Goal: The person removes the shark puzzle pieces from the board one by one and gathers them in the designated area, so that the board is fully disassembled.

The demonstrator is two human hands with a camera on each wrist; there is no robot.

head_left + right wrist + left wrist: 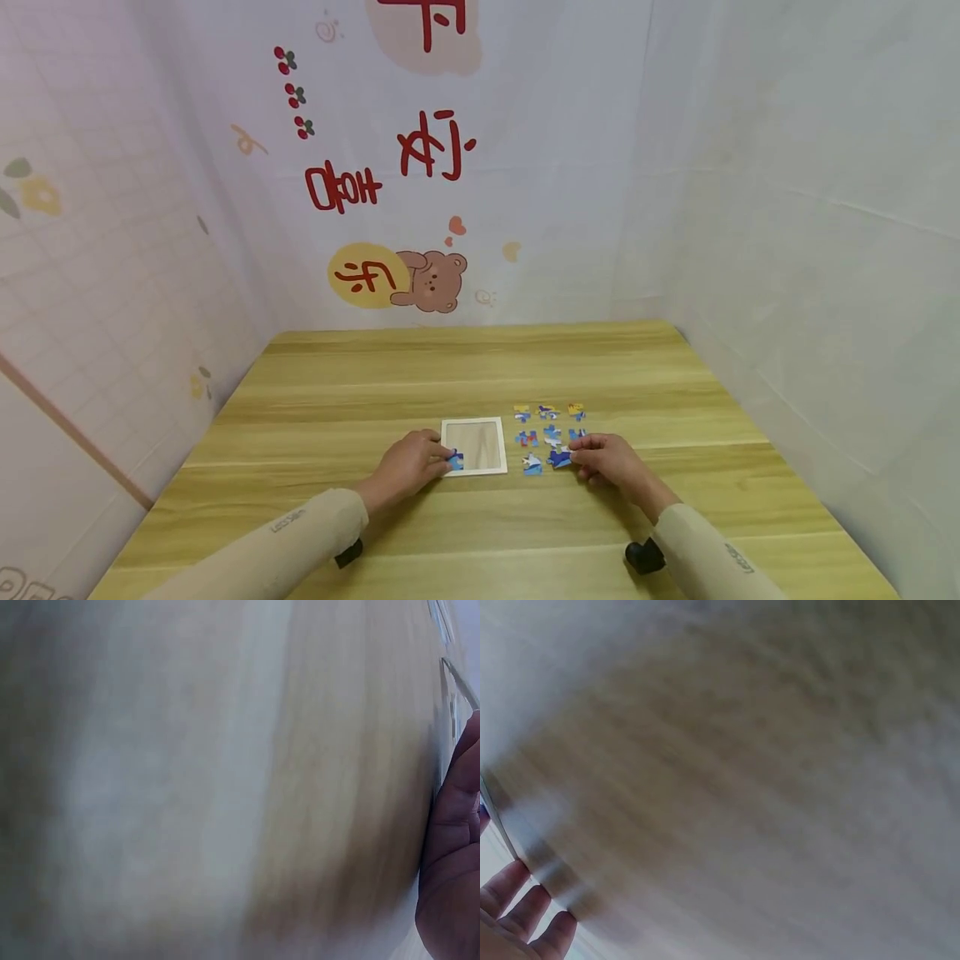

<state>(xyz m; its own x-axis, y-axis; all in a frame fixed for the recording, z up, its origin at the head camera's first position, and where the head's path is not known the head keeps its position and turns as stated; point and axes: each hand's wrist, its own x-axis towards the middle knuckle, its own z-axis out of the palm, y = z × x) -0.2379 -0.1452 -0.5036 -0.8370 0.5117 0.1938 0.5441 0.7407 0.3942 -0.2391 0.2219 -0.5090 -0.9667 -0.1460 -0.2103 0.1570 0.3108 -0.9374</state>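
Observation:
A white square puzzle frame (pixel 503 446) lies on the table, with a blue jigsaw piece (pixel 457 461) in its near left corner. My left hand (pixel 412 463) rests at the frame's left side, fingertips touching its edge and the corner piece. In the left wrist view, several fingers (pixel 526 909) lie along the frame's outer edge. To the right of the frame, my right hand (pixel 611 460) pinches a dark blue jigsaw piece (pixel 559 458) between thumb and finger. In the right wrist view the right hand (pixel 454 847) shows only partly, and its fingertips are out of sight.
Loose jigsaw pieces lie in rough rows right of the frame, including a yellow-topped piece (pixel 522 412), a red and blue piece (pixel 527 438) and a white and blue piece (pixel 532 464). The wooden table (pixel 360 367) meets fabric walls (pixel 555 208) at the back and sides.

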